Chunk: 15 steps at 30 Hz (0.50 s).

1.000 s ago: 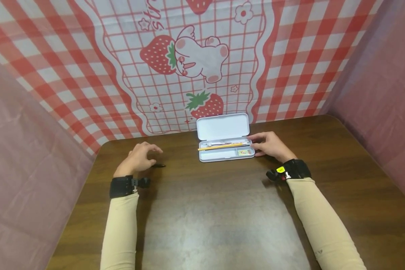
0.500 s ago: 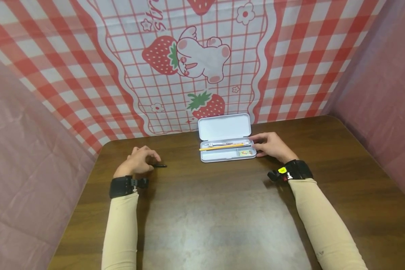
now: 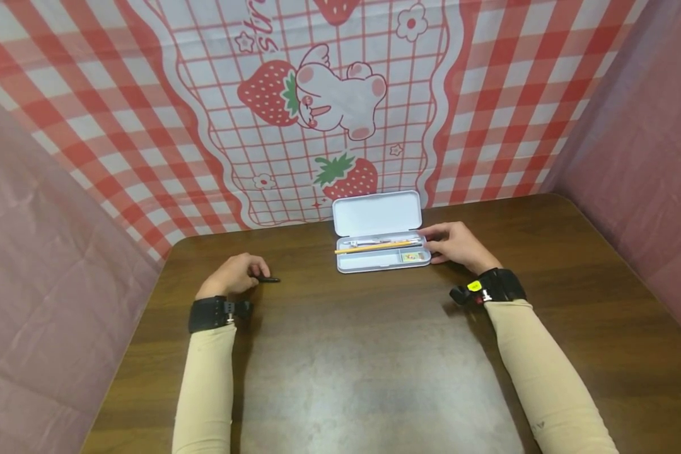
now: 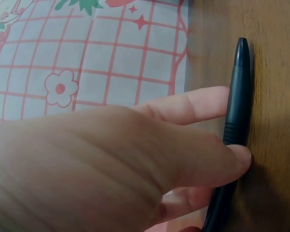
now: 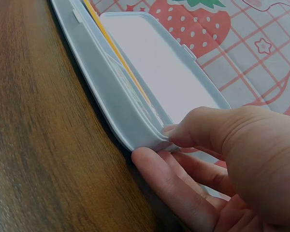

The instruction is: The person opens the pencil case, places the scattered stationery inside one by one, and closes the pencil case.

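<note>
A black pen lies along the tabletop at the left. My left hand pinches it, the thumb across the barrel and fingertips against its far side in the left wrist view. The pen's rear end runs out of that view. At the back of the table stands a pale pencil case with its lid raised. Inside are a yellow pencil, some whitish slender items, and a small colourful piece in the right compartment. My right hand grips the case's right end, thumb on the rim, fingers outside.
The brown wooden table ends at a red-and-white strawberry cloth hanging behind the case. Pink fabric hangs at both sides. Each wrist wears a black strap with a small camera.
My left hand has come down onto the pen, its fingers closing around it. The right hand stays on the end of the pencil case, and the case has not visibly moved.
</note>
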Each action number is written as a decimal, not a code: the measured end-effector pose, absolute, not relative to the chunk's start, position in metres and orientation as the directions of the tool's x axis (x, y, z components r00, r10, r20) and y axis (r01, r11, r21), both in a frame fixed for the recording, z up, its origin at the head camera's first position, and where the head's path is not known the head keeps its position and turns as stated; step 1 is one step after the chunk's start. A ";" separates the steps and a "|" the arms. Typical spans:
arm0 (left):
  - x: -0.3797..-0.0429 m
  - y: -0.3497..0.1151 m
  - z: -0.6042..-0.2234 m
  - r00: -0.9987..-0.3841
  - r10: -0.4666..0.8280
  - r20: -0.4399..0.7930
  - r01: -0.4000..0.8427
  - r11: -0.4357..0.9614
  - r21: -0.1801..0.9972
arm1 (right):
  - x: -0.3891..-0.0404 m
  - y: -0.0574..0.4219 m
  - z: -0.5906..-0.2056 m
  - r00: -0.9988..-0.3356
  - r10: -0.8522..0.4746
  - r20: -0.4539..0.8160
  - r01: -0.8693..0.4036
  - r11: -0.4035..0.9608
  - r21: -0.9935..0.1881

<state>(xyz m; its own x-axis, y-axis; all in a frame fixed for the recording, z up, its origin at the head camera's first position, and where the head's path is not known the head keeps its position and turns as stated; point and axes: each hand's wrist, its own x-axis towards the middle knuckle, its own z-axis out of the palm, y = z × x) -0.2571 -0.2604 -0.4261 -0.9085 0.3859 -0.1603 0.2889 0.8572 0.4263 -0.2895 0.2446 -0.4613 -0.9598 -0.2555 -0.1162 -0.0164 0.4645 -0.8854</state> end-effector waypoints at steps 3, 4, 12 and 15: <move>-0.257 -0.259 -0.426 -0.913 0.370 -0.173 0.270 0.864 0.424 | -0.290 0.245 -0.461 -0.962 -0.251 -0.110 -0.020 0.464 -0.885; -0.257 -0.259 -0.426 -0.915 0.362 -0.179 0.261 0.867 0.424 | -0.289 0.245 -0.461 -0.961 -0.254 -0.109 -0.022 0.465 -0.885; -0.254 -0.256 -0.422 -0.915 0.356 -0.190 0.255 0.875 0.412 | -0.289 0.244 -0.461 -0.962 -0.251 -0.109 -0.022 0.466 -0.884; -0.254 -0.255 -0.420 -0.929 0.342 -0.143 0.269 0.888 0.373 | -0.289 0.244 -0.461 -0.961 -0.255 -0.106 -0.028 0.470 -0.882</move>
